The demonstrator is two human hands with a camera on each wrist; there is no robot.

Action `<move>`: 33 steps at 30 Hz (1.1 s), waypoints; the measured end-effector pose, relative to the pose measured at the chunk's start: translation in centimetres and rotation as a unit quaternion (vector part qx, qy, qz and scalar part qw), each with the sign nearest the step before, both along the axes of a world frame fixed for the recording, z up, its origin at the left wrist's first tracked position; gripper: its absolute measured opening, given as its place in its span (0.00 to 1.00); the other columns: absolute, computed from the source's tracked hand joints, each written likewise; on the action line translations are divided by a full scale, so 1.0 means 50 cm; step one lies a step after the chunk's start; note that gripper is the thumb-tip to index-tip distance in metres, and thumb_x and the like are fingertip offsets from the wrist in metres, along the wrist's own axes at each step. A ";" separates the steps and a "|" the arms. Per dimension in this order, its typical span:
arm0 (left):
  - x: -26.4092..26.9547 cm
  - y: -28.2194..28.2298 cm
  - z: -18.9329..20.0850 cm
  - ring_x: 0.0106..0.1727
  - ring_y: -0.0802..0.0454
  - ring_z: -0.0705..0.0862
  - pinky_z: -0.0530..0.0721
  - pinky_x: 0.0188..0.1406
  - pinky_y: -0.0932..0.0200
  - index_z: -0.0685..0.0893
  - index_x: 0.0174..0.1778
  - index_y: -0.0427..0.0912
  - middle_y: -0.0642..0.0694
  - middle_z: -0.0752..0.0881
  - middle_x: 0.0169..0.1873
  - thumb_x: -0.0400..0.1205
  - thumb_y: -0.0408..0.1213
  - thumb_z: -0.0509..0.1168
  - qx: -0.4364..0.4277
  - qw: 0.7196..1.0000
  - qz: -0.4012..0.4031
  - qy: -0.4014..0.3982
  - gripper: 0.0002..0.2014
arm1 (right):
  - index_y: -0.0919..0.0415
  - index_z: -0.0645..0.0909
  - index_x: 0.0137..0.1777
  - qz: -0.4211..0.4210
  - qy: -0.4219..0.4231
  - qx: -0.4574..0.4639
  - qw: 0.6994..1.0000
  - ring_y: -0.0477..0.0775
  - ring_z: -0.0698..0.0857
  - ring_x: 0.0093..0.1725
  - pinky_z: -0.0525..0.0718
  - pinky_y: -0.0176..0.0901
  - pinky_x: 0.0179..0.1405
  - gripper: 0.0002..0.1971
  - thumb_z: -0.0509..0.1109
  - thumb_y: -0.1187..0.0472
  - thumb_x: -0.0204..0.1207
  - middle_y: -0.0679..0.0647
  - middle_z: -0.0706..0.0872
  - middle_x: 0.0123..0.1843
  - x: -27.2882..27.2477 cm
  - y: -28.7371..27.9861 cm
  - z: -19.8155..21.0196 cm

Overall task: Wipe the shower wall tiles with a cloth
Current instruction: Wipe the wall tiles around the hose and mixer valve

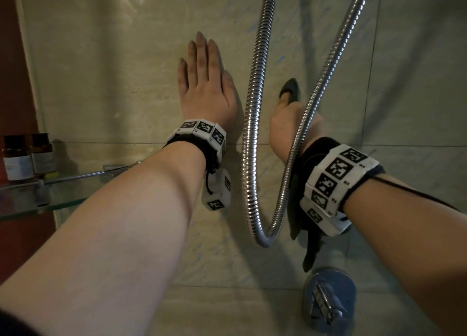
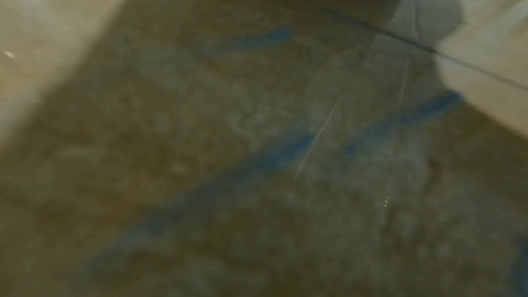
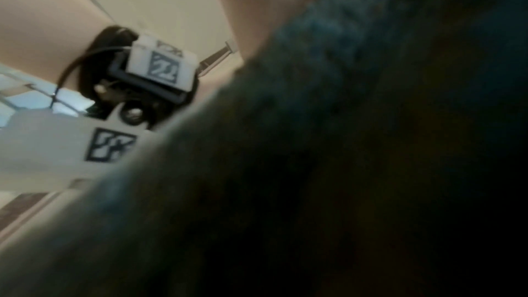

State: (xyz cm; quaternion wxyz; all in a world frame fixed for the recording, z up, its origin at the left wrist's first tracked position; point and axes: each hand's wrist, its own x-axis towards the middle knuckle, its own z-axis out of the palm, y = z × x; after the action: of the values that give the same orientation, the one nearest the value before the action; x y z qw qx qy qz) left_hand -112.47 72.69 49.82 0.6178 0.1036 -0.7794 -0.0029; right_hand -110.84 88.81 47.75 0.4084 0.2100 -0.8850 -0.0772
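The shower hose hangs down the wall tiles in a loop, and both hands work on either side of it. To the left of the hose, the left hand lies flat against the tiles with fingers straight and together, holding nothing; it probably serves as a brace while the other hand wipes. To the right of the hose, the right hand presses the dark cloth to the tiles, one corner of cloth poking out above the fingers and the rest trailing down past the wrist band toward the chrome valve below the hose loop. The fingers themselves are hidden behind the hose and cloth, so whether they curl round the cloth or lie flat on it cannot be told. The left wrist view shows blue streaks on the tile, seemingly the marks to be wiped. Well left of the hose, a glass shelf carries two brown bottles with pale labels, too small to read. The only other markings are black-and-white square codes on the wrist bands, not readable text.
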 end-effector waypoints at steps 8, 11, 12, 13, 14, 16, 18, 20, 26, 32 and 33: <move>0.001 0.002 -0.002 0.86 0.48 0.42 0.37 0.83 0.49 0.46 0.86 0.40 0.44 0.44 0.86 0.89 0.43 0.42 0.005 1.000 -0.015 0.007 0.28 | 0.73 0.66 0.74 -0.059 -0.014 0.050 0.997 0.63 0.77 0.67 0.77 0.47 0.50 0.20 0.49 0.67 0.84 0.69 0.70 0.75 -0.006 0.052 -0.006; 0.003 0.001 -0.001 0.86 0.47 0.42 0.37 0.83 0.49 0.46 0.86 0.40 0.43 0.44 0.85 0.89 0.43 0.41 0.001 1.000 -0.007 0.002 0.28 | 0.69 0.74 0.68 -0.046 -0.041 0.032 0.998 0.61 0.80 0.63 0.71 0.45 0.41 0.18 0.50 0.67 0.83 0.65 0.74 0.72 -0.010 0.046 -0.019; 0.001 0.001 -0.001 0.86 0.47 0.42 0.37 0.83 0.49 0.46 0.86 0.40 0.42 0.44 0.85 0.88 0.43 0.41 -0.001 1.000 -0.004 0.000 0.29 | 0.68 0.74 0.68 -0.039 -0.045 0.026 0.998 0.61 0.80 0.63 0.74 0.45 0.43 0.18 0.50 0.67 0.83 0.65 0.75 0.72 -0.013 0.038 -0.025; 0.000 0.000 0.000 0.86 0.46 0.42 0.37 0.83 0.49 0.46 0.86 0.39 0.42 0.44 0.85 0.88 0.43 0.41 -0.003 1.000 0.000 -0.001 0.29 | 0.68 0.74 0.68 -0.032 -0.048 0.021 0.998 0.61 0.80 0.64 0.77 0.46 0.46 0.18 0.50 0.67 0.83 0.65 0.75 0.72 -0.014 0.029 -0.031; -0.002 0.000 -0.001 0.86 0.46 0.42 0.36 0.83 0.49 0.46 0.85 0.39 0.42 0.45 0.85 0.88 0.43 0.42 -0.003 1.000 0.003 0.001 0.29 | 0.68 0.74 0.69 -0.023 -0.048 0.017 0.998 0.61 0.80 0.63 0.78 0.47 0.48 0.18 0.50 0.67 0.83 0.65 0.75 0.71 -0.016 0.019 -0.035; -0.005 0.002 -0.002 0.86 0.46 0.43 0.35 0.81 0.50 0.47 0.86 0.39 0.43 0.46 0.86 0.89 0.43 0.44 -0.001 1.000 0.007 0.013 0.29 | 0.69 0.74 0.68 -0.004 -0.054 -0.003 0.999 0.61 0.82 0.61 0.77 0.46 0.44 0.18 0.51 0.66 0.83 0.67 0.75 0.71 -0.021 0.003 -0.034; -0.006 0.003 -0.004 0.86 0.47 0.45 0.35 0.81 0.52 0.49 0.86 0.40 0.43 0.48 0.86 0.88 0.43 0.44 -0.002 1.000 0.010 0.025 0.28 | 0.71 0.73 0.69 0.006 -0.055 -0.021 0.998 0.62 0.81 0.62 0.78 0.48 0.47 0.19 0.52 0.66 0.82 0.68 0.73 0.72 -0.021 -0.007 -0.022; -0.006 0.004 -0.005 0.86 0.47 0.45 0.35 0.81 0.52 0.50 0.86 0.40 0.43 0.49 0.86 0.88 0.42 0.44 0.000 0.999 0.002 0.034 0.28 | 0.73 0.68 0.73 0.011 -0.049 -0.027 0.998 0.63 0.80 0.65 0.79 0.49 0.52 0.21 0.52 0.66 0.82 0.70 0.70 0.75 -0.020 -0.007 -0.006; 0.002 -0.001 0.002 0.86 0.47 0.42 0.36 0.83 0.49 0.45 0.86 0.40 0.43 0.44 0.85 0.87 0.45 0.41 0.000 1.000 -0.009 -0.007 0.30 | 0.78 0.44 0.79 -0.009 -0.022 -0.066 0.998 0.63 0.77 0.68 0.79 0.52 0.58 0.28 0.49 0.68 0.84 0.70 0.61 0.80 -0.017 0.024 0.028; -0.005 -0.002 -0.002 0.86 0.48 0.44 0.38 0.84 0.48 0.48 0.86 0.40 0.43 0.46 0.86 0.87 0.44 0.41 0.001 1.000 -0.021 0.019 0.29 | 0.76 0.61 0.76 -0.034 -0.016 -0.050 0.998 0.65 0.76 0.68 0.77 0.52 0.59 0.21 0.50 0.66 0.85 0.70 0.70 0.72 -0.013 0.059 0.030; -0.005 -0.002 -0.003 0.86 0.48 0.44 0.38 0.84 0.48 0.48 0.86 0.40 0.43 0.46 0.86 0.88 0.44 0.42 0.001 1.000 -0.018 0.021 0.29 | 0.75 0.63 0.75 -0.037 -0.019 -0.057 0.997 0.65 0.76 0.67 0.77 0.52 0.58 0.21 0.51 0.66 0.85 0.70 0.72 0.70 -0.011 0.061 0.031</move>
State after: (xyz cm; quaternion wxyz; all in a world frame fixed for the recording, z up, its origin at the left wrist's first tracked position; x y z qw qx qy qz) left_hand -112.74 72.61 49.67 0.6335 0.0905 -0.7682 -0.0169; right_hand -111.41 91.86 49.30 0.3996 0.1550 -0.9027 -0.0373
